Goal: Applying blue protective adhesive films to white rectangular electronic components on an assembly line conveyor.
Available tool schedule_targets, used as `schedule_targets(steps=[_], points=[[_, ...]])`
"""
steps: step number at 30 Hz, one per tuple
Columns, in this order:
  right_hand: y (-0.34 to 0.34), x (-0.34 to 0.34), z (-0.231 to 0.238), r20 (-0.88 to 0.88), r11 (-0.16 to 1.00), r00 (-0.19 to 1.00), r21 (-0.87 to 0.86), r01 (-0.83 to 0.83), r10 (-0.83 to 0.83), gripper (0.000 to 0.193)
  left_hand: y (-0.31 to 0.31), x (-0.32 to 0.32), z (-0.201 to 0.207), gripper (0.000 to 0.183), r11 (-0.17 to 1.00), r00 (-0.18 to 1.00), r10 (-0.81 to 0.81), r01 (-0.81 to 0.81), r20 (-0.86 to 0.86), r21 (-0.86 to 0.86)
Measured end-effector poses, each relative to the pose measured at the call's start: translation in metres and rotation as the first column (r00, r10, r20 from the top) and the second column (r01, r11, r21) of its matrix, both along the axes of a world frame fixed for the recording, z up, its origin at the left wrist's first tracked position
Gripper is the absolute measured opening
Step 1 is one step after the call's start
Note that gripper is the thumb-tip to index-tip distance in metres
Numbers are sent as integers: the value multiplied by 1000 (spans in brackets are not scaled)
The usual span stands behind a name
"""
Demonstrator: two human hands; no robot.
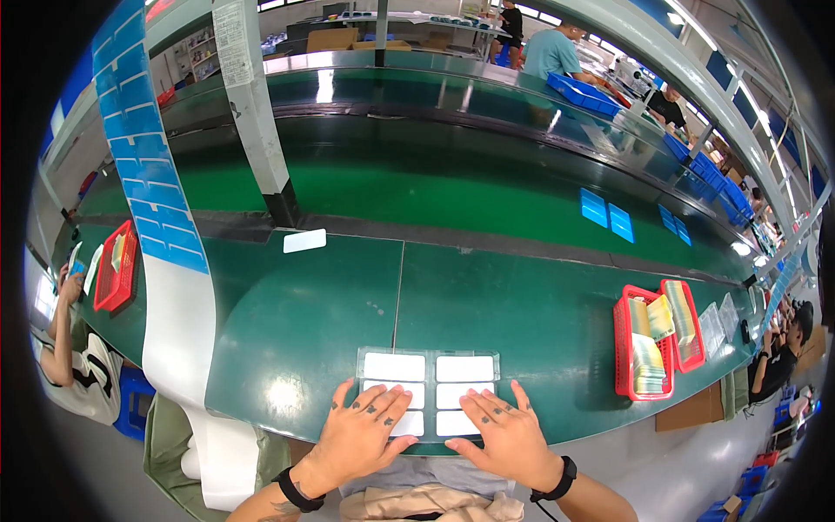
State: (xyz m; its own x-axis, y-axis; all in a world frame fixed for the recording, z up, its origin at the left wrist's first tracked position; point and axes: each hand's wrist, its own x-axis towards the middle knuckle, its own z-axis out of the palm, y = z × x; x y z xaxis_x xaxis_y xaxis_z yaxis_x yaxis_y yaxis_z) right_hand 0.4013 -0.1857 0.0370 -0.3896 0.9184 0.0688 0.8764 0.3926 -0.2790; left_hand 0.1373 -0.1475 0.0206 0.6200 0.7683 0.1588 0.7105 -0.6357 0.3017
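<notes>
Two clear plastic sleeves lie side by side at the near edge of the green table, each holding white rectangular pieces in a column. My left hand rests flat with fingers spread on the left sleeve, partly covering its middle and lower pieces. On the right sleeve lies my right hand, also open, its fingers over the middle and lower pieces. Neither hand grips anything. A single white card lies farther off at the table's back edge.
A long strip with blue labels hangs at left, its white end draping into a green bin. Red baskets of cards stand at right. Blue sheets lie on the green conveyor. A grey post rises at its edge. Co-workers sit on both sides.
</notes>
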Motion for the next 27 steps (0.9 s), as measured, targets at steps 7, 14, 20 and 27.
schedule_targets(steps=[7, 14, 20, 27], points=[[-50, -20, -8, 19, 997, 998, 44, -69, 68, 71, -63, -2, -8, 66, 989, 989, 137, -133, -54, 65], [-56, -24, -32, -8, 996, 998, 64, 66, -66, 63, -50, -6, -25, 71, 999, 997, 28, -25, -76, 41], [-54, -14, -20, -54, 997, 996, -11, 70, -71, 60, -70, -16, -27, 70, 986, 988, 123, -111, -94, 123], [-56, -14, -31, -108, 994, 989, 15, 108, -105, 58, -58, -12, -33, 67, 995, 989, 53, -41, -138, 93]])
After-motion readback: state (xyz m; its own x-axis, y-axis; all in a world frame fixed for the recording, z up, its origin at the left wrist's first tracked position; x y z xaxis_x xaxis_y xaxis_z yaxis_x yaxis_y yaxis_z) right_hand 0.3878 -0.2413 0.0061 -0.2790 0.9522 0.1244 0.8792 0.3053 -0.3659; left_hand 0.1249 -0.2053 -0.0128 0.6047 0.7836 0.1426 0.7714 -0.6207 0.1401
